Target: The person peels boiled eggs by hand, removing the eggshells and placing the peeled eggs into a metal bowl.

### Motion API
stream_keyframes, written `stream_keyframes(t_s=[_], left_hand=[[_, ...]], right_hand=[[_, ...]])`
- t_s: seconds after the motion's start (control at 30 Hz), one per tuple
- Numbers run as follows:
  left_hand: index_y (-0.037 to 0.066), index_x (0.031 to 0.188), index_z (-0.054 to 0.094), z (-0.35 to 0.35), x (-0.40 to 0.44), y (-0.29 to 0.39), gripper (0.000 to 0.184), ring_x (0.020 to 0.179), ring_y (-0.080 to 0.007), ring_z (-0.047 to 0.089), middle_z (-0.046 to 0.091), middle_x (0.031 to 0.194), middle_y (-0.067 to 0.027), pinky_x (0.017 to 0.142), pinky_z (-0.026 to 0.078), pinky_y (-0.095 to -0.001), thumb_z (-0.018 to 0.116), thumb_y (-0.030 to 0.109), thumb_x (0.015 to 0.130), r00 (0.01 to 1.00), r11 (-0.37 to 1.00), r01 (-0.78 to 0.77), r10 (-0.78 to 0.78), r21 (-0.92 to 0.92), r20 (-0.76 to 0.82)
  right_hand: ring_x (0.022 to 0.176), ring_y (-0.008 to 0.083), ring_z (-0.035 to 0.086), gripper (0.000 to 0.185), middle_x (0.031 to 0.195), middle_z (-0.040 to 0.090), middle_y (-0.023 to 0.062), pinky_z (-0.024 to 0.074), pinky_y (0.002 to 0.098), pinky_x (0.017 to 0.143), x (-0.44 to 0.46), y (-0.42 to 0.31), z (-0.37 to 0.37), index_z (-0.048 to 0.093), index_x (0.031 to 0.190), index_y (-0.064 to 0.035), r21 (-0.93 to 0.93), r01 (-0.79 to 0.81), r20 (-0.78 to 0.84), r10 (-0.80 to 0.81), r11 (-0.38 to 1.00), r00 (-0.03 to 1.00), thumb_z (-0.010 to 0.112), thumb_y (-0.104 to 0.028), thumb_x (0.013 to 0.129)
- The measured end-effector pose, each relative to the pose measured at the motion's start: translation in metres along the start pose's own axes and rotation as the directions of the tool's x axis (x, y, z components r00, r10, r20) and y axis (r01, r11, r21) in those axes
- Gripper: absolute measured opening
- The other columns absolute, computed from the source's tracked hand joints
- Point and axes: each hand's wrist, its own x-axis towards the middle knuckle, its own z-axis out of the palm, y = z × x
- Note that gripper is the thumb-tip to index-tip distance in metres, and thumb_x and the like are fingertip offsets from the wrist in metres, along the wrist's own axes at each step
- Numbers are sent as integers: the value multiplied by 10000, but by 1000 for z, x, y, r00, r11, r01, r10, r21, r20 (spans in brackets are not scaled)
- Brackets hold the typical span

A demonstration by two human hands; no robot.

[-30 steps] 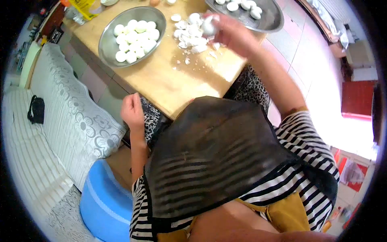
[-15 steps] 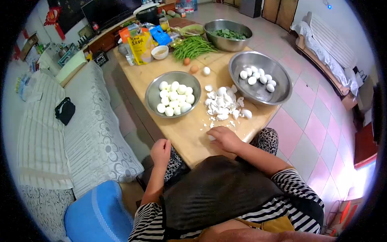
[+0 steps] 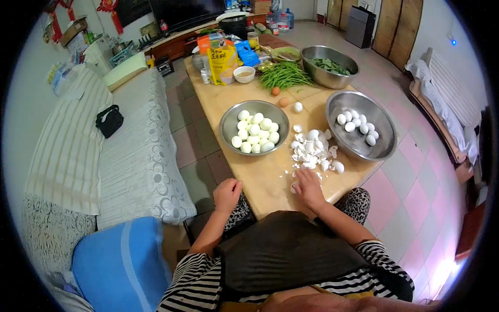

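One egg (image 3: pixel 294 189) under right hand (image 3: pixel 309 190), down near table's (image 3: pixel 267 182) closest corner; fingers slightly spread over it, can't tell how firmly they touch. Left hand (image 3: pixel 227 195) just off left edge, fingers curled together. Shell pile (image 3: pixel 310 152) right beyond right hand; peeled-egg bowl (image 3: pixel 228 126) by left edge, white-egg bowl (image 3: pixel 354 141) by right edge.

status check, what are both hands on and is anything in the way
Right hand at an egg, grip unclear. Left hand curled by the table's edge. Shell pile just beyond right hand, might crowd it.
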Motion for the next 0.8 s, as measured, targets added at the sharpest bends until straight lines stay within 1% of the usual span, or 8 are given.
stream_keyframes(t_s=[0.07,0.13,0.2,0.23,0.33,0.53,0.67,0.8], left_hand=[[39,734,606,-2,1,3,241,702,-323,600,605,737,-127,623,469,-409,605,236,873,1000,999,-6,5,39,25],[22,765,613,-2,1,3,223,700,-333,594,597,742,-149,615,458,-404,609,219,870,1000,1000,-13,13,-5,6],[29,772,619,-2,2,3,223,714,-334,600,603,751,-150,624,463,-409,609,229,871,1000,1000,-24,23,12,13],[29,772,619,-1,2,1,223,714,-334,600,603,751,-150,624,463,-409,609,229,871,1000,1000,-21,21,14,6],[43,744,605,1,0,-1,216,708,-317,606,612,739,-117,613,471,-409,623,223,861,997,998,-64,65,27,-29],[48,748,609,-2,0,3,215,713,-311,609,619,750,-108,615,474,-408,628,230,861,999,998,-41,42,44,-9],[52,750,613,-2,1,4,216,720,-311,612,622,757,-106,622,480,-403,622,235,865,999,998,-50,50,49,6],[57,746,610,-1,0,1,214,703,-315,603,609,739,-112,609,472,-403,619,234,867,998,998,-59,59,18,-17]], right_hand=[[1304,426,349,535,1380,434,205,306,506,1078,-4,-13,-6,529,1278,-50,-370,-113,-170,52,922,984,681,-269,815],[1303,450,334,576,1382,423,216,298,518,1079,-7,-21,-10,518,1279,-44,-411,-55,-113,9,910,994,699,-300,795],[1268,434,391,557,1355,449,207,334,496,1060,-11,-30,-10,499,1294,-45,-536,232,41,-249,811,968,683,-250,810],[1268,434,391,557,1355,449,207,334,496,1060,-13,-27,-7,499,1294,-45,-537,239,44,-256,809,966,683,-250,810],[1206,406,467,532,1312,487,206,404,448,1011,-15,-20,0,489,1296,-51,-67,190,238,-169,980,956,673,-154,808],[1131,369,528,533,1226,540,207,467,410,945,3,-54,-34,487,1284,-60,-164,280,-260,-315,946,913,653,-24,779],[1178,386,492,511,1250,539,193,427,431,1000,-5,-29,-17,499,1298,-39,-271,191,61,-181,943,982,639,-108,811],[1146,357,525,475,1248,547,182,433,412,1001,-3,-37,-13,548,1241,-57,-293,386,241,-323,875,915,639,-230,808]])
